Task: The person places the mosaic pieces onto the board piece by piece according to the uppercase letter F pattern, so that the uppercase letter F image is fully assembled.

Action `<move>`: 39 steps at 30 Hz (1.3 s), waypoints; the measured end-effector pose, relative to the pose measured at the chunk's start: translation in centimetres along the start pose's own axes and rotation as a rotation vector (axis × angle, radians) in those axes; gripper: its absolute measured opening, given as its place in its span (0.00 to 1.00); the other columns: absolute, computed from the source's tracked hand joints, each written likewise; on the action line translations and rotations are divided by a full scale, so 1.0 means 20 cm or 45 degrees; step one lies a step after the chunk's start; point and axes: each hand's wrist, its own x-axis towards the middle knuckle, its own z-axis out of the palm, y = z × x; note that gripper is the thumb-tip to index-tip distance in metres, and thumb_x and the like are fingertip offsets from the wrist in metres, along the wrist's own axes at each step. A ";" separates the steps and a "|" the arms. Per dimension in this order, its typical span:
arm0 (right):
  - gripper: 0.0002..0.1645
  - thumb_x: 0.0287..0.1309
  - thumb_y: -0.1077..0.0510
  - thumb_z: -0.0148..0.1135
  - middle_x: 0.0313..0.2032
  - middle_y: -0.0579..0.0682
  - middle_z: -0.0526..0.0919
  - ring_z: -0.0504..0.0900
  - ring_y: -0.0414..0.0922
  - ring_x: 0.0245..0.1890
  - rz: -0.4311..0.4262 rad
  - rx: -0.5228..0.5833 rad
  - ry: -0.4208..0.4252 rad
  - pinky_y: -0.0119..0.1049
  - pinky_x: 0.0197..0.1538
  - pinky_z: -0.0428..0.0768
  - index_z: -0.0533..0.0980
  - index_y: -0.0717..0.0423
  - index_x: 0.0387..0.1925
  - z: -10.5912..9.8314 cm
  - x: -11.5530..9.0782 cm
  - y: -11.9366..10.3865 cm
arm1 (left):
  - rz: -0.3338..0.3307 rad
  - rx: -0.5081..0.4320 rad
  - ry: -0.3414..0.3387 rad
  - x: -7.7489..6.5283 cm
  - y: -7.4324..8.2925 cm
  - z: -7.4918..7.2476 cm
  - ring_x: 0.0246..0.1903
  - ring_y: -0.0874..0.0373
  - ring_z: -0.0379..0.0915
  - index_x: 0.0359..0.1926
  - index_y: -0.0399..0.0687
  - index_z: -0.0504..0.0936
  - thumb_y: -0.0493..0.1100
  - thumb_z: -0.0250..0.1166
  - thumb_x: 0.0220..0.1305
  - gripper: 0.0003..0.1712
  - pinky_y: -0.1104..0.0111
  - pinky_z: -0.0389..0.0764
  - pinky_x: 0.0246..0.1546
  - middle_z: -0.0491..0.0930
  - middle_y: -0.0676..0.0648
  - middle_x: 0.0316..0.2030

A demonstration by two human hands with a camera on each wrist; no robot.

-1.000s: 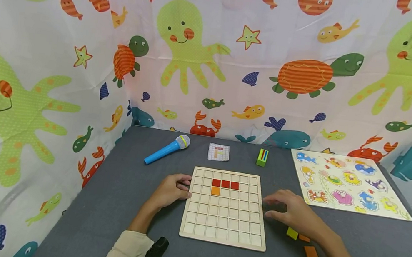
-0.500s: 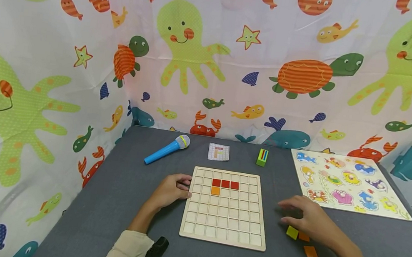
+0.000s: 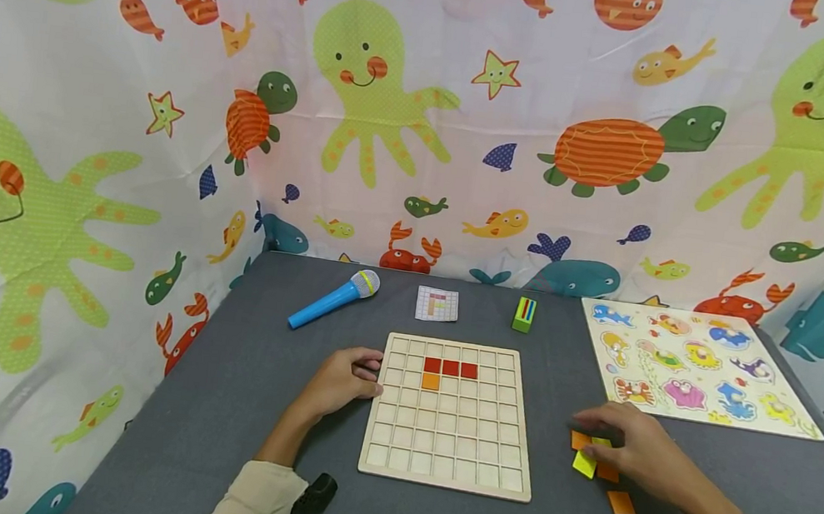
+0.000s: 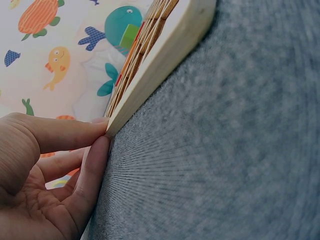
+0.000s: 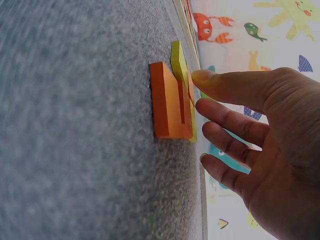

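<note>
My left hand (image 3: pixel 337 383) holds the left edge of a pale wooden grid board (image 3: pixel 443 443), thumb and index fingertip at its rim. Three red tiles (image 3: pixel 450 368) form a row in the board's upper cells, with an orange tile (image 3: pixel 431 381) under the leftmost. Right of the board, my right hand (image 3: pixel 636 450) hovers with relaxed fingers over loose tiles, partly covering them. Among these are a yellow tile (image 3: pixel 584 464) and an orange tile (image 3: pixel 580 441); another orange tile (image 3: pixel 621 503) lies nearer. In the right wrist view, the thumb (image 5: pixel 235 86) overlaps the tile group, with nothing gripped.
A blue toy microphone (image 3: pixel 332 300), a paper card (image 3: pixel 437 304) with a coloured grid pattern and a small green box (image 3: pixel 524 315) lie behind the board. A sea-animal puzzle (image 3: pixel 701 371) is at the back right. A printed curtain (image 3: pixel 432 209) surrounds the grey table.
My right hand has moved right and toward me, from beside the board's right edge to over the loose tiles; more of them show now. The left hand and board stay put.
</note>
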 end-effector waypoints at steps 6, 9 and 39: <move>0.23 0.63 0.50 0.76 0.49 0.43 0.86 0.81 0.43 0.48 0.018 -0.004 -0.007 0.39 0.49 0.82 0.85 0.51 0.57 0.00 0.00 0.02 | -0.003 0.021 0.002 0.01 0.00 0.00 0.49 0.53 0.85 0.65 0.38 0.82 0.33 0.77 0.58 0.32 0.62 0.88 0.47 0.83 0.43 0.52; 0.22 0.63 0.50 0.76 0.48 0.41 0.86 0.81 0.42 0.47 0.005 -0.012 0.001 0.37 0.48 0.82 0.85 0.51 0.56 0.00 0.00 0.03 | -0.004 0.022 0.000 0.01 0.00 0.00 0.49 0.53 0.85 0.65 0.38 0.81 0.33 0.77 0.58 0.32 0.62 0.88 0.47 0.83 0.43 0.52; 0.18 0.62 0.51 0.76 0.42 0.39 0.83 0.75 0.41 0.42 0.002 -0.083 -0.003 0.36 0.44 0.78 0.88 0.51 0.51 0.01 0.03 0.01 | 0.006 0.027 -0.006 0.00 0.00 0.00 0.49 0.52 0.85 0.65 0.38 0.82 0.34 0.77 0.59 0.32 0.63 0.88 0.47 0.83 0.42 0.52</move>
